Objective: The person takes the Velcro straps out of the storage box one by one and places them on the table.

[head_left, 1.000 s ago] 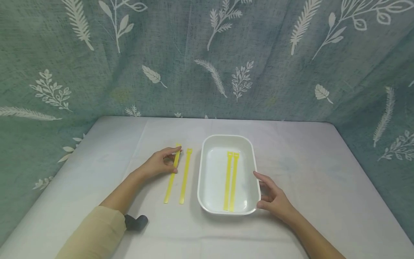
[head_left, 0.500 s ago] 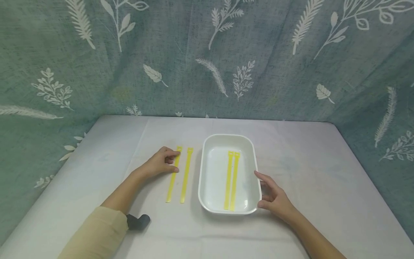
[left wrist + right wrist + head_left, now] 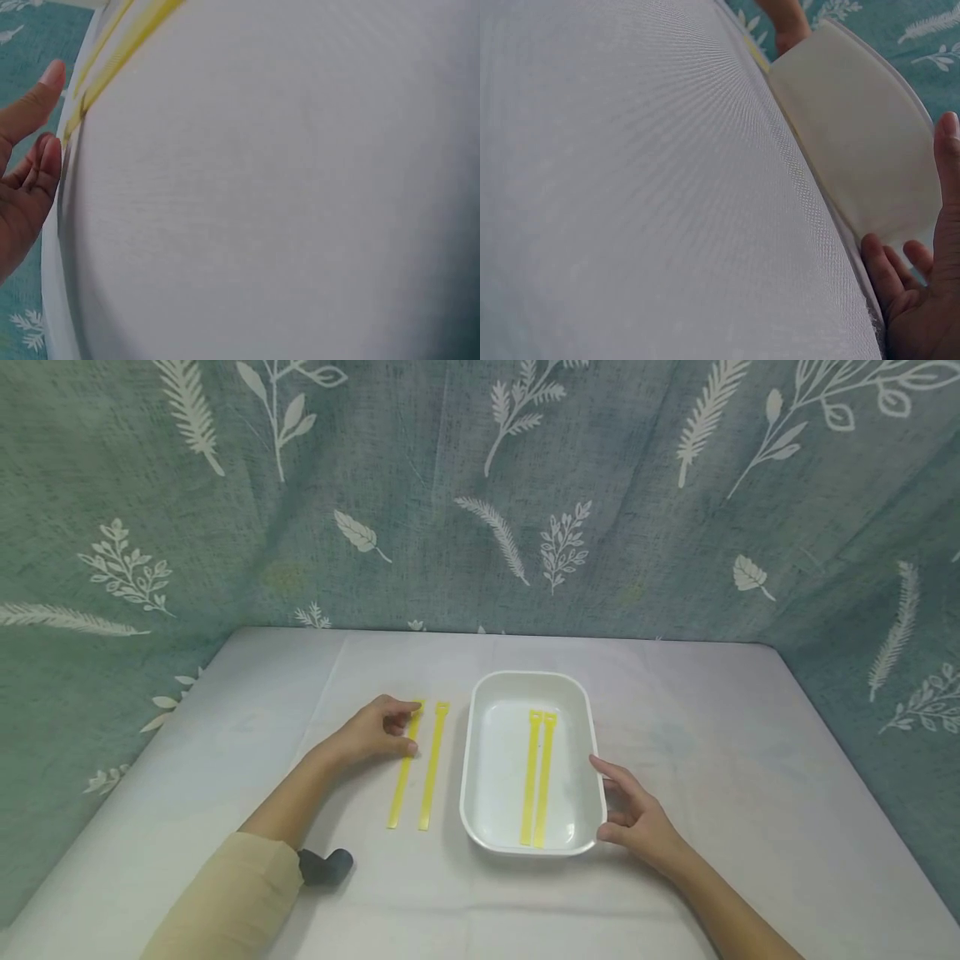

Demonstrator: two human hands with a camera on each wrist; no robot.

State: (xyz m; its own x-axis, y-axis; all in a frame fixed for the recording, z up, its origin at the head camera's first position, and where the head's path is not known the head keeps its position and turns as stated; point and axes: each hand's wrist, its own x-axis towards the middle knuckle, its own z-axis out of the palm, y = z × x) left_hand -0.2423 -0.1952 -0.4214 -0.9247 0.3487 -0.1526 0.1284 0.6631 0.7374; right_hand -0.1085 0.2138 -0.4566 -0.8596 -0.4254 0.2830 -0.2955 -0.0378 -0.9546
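On the white tablecloth, left of a white tray [image 3: 491, 777], lie two yellow straps with slotted heads. My left hand [image 3: 375, 731] is over the outer strap [image 3: 400, 789], its index fingertip touching the head end and its thumb at mid-length, well apart. The other strap [image 3: 431, 768] lies nearly parallel, just to the right. Two more straps, a left one [image 3: 530, 777] and a right one [image 3: 545, 777], lie side by side inside the tray. My right hand [image 3: 641, 827] rests against the tray's right wall, thumb and fingers spread, index fingertip at the rim.
A dark rounded piece [image 3: 327, 867] sticks out beside the left sleeve [image 3: 232, 893]. Behind the table [image 3: 675, 693] hangs a green leaf-patterned curtain [image 3: 420, 543], which also runs along both sides.
The left hand has shifted the outer strap slightly right, closer to its neighbour and more in line with it. The right hand has stayed at the tray.
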